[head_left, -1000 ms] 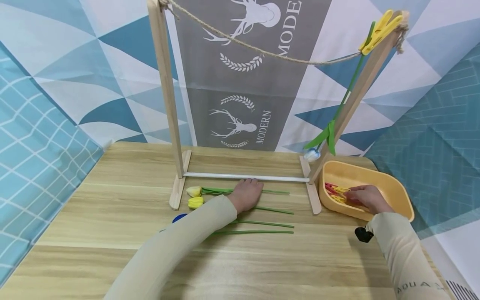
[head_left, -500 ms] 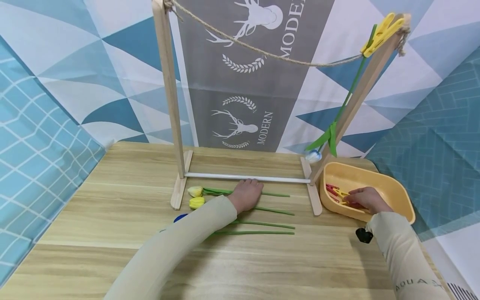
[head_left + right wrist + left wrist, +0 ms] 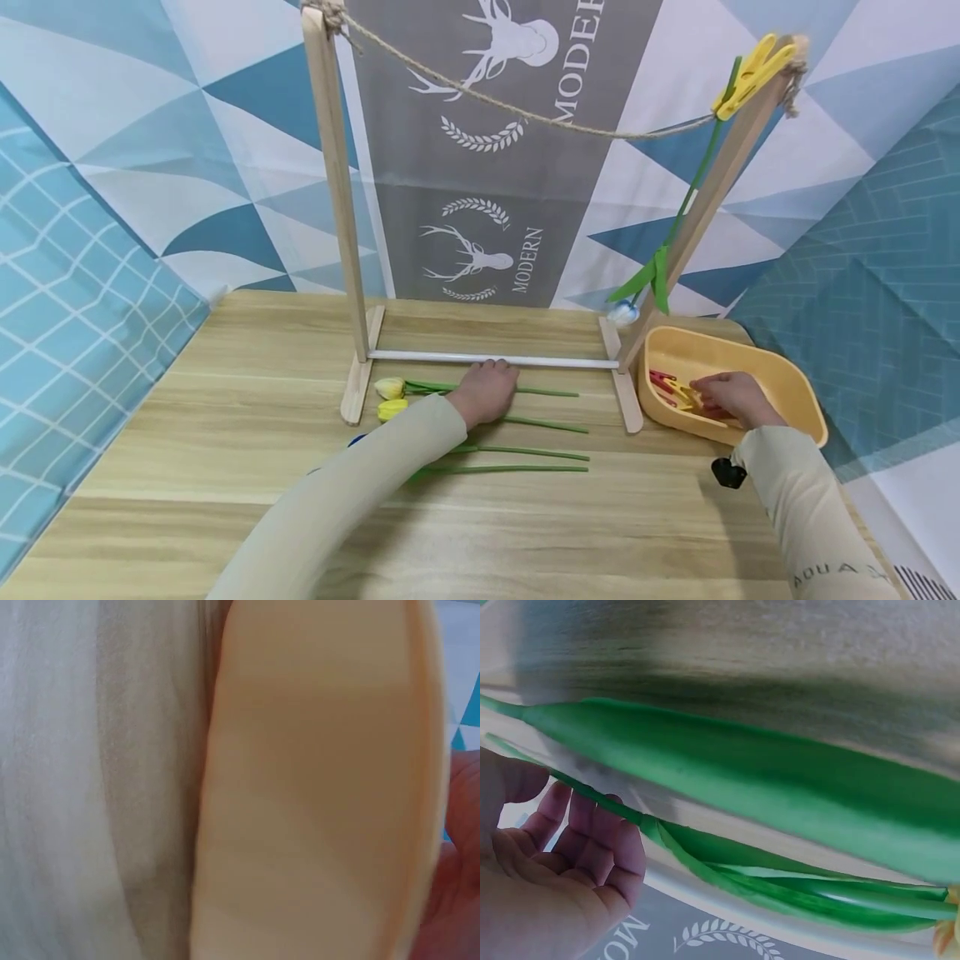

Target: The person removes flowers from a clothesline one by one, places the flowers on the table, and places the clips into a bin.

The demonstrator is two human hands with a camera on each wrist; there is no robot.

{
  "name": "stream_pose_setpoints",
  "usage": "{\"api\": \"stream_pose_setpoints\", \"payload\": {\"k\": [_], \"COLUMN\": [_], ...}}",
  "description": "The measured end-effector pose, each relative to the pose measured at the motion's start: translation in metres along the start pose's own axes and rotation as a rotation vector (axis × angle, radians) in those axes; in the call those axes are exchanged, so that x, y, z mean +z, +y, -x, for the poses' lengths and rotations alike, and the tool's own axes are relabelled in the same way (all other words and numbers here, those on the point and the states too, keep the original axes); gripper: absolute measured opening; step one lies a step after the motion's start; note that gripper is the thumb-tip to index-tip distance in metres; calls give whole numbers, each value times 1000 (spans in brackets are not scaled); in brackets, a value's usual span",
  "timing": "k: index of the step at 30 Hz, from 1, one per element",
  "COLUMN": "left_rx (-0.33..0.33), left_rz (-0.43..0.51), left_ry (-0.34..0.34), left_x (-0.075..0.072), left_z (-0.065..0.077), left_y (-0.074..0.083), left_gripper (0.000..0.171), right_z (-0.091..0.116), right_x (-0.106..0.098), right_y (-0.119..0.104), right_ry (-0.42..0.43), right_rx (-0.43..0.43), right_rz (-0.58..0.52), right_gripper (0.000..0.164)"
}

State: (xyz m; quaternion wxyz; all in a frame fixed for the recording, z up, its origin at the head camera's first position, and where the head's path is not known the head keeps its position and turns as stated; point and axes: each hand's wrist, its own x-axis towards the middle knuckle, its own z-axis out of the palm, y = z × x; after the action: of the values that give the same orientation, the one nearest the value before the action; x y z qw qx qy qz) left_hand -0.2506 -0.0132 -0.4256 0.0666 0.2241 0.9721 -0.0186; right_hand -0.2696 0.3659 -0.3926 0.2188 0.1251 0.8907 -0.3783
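Note:
My left hand [image 3: 487, 390] lies over the farthest stem on the table, that of a cream tulip [image 3: 389, 388]. In the left wrist view its fingers curl round the thin green stem [image 3: 615, 806], beside the long leaves. A yellow tulip [image 3: 391, 409] lies just nearer, partly under the forearm. My right hand [image 3: 738, 396] reaches into the orange bin [image 3: 795, 396], fingertips down among red clothespins [image 3: 662, 382] and a yellow clothespin [image 3: 681, 392]. The bin's wall hides most of that hand in the right wrist view; I cannot tell whether it grips a clothespin.
Behind the flowers stands a wooden frame [image 3: 339, 192] with a sagging twine line [image 3: 525, 112] and a white crossbar [image 3: 442, 357]. From its right end a blue-white tulip [image 3: 624, 312] hangs upside down by a yellow clothespin [image 3: 750, 79]. Two more stems [image 3: 525, 469] lie nearer.
The clothespins in the bin have shifted under my right fingers, and fewer yellow ones show. My left hand stays at the cream tulip's stem. The view has tilted slightly.

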Motion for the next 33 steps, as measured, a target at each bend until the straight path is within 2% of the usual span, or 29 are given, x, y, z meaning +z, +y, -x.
{"api": "stream_pose_setpoints", "payload": {"k": [3, 7, 13, 18, 21, 24, 30, 33], "left_rx": [5, 9, 19, 27, 17, 1, -4, -14], "left_rz": [14, 61, 219, 357, 471, 578, 729, 815], "left_ry": [19, 69, 154, 217, 256, 314, 479, 513], "left_x": [-7, -16, -32, -50, -63, -75, -99, -110], "left_z": [3, 4, 2, -1, -2, -4, -10, -11], "left_y": [-1, -4, -11, -16, -16, -13, -4, 3], "left_gripper": [27, 27, 19, 19, 19, 18, 18, 18], "right_z": [6, 18, 36, 49, 55, 61, 75, 83], "right_x": [-1, -2, -1, 0, 0, 1, -3, -6], "right_y": [-6, -19, -43, -65, -78, -90, -115, -129], "right_ry": [68, 166, 290, 363, 394, 423, 498, 537], "right_rx": [-11, -95, -215, -266, -291, -325, -407, -443], "right_rz": [-23, -53, -75, -98, -115, -147, -201, -228], "right_gripper": [66, 67, 69, 64, 60, 58, 53, 50]}}
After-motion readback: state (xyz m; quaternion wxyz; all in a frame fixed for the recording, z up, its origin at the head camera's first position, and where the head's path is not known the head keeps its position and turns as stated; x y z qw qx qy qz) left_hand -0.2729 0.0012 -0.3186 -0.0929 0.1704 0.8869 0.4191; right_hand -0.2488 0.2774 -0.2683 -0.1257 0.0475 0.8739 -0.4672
